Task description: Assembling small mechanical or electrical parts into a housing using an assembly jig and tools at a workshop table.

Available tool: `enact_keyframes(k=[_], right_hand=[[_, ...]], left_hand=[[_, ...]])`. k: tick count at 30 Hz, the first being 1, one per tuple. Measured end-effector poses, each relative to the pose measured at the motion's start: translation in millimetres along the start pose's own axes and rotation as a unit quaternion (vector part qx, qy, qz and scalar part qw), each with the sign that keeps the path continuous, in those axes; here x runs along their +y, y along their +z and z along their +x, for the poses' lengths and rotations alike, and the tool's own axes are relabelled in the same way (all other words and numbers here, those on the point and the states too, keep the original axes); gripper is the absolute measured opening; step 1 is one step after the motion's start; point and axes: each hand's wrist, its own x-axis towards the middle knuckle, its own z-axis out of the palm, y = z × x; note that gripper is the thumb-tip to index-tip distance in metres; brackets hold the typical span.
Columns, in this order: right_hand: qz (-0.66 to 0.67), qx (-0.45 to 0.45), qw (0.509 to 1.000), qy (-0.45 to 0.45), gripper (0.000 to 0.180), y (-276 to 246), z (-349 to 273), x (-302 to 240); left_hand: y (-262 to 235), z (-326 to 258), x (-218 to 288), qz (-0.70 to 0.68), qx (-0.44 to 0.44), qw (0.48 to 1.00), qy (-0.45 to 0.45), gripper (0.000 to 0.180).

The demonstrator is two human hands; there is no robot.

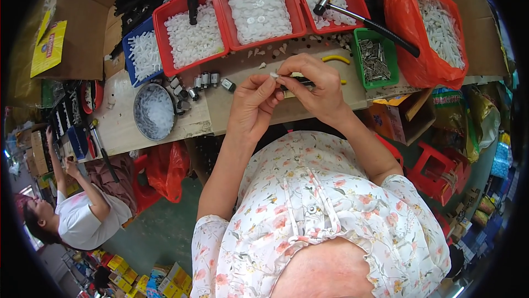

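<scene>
- The hammer (pixel 368 20) could slide: it lies across the right red tray (pixel 333 29), handle reaching the red plastic bag (pixel 425 75), so a swing of the right arm might knock it and scatter parts.
- The round metal bowl (pixel 144 95) sits near the front edge of the table (pixel 190 113); a bump from the left forearm could spill its white pieces.
- The small white plastic piece (pixel 274 76) is above the table, pinched between the fingertips of the left hand (pixel 254 99) and right hand (pixel 314 86) — so slight a hold could slip, and it might get lost among the loose white scraps (pixel 256 52).
- Red plastic bag: heaped with slim white plastic parts.
- Middle red tray (pixel 270 40): packed with white discs.
- Left red tray (pixel 199 62): full of stemmed white pieces; the right one holds flatter ones.
- Blue tray (pixel 128 55): slender white parts.
- Green bin (pixel 380 84): thin metal pins — finest of all.
</scene>
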Motion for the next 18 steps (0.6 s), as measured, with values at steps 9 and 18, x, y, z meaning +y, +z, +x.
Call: enact_keyframes(k=[9,18], right_hand=[[-0.061,-0.05,0.997,0.003,0.014,-9,-14,21],[-0.117,-0.107,0.987,-0.027,0.015,0,-20,43]], left_hand=[[2,-16,-4,0.562,0.102,0.773,0.276,0.014],[-19,-14,-14,0.742,0.002,0.521,0.423,0.025]])
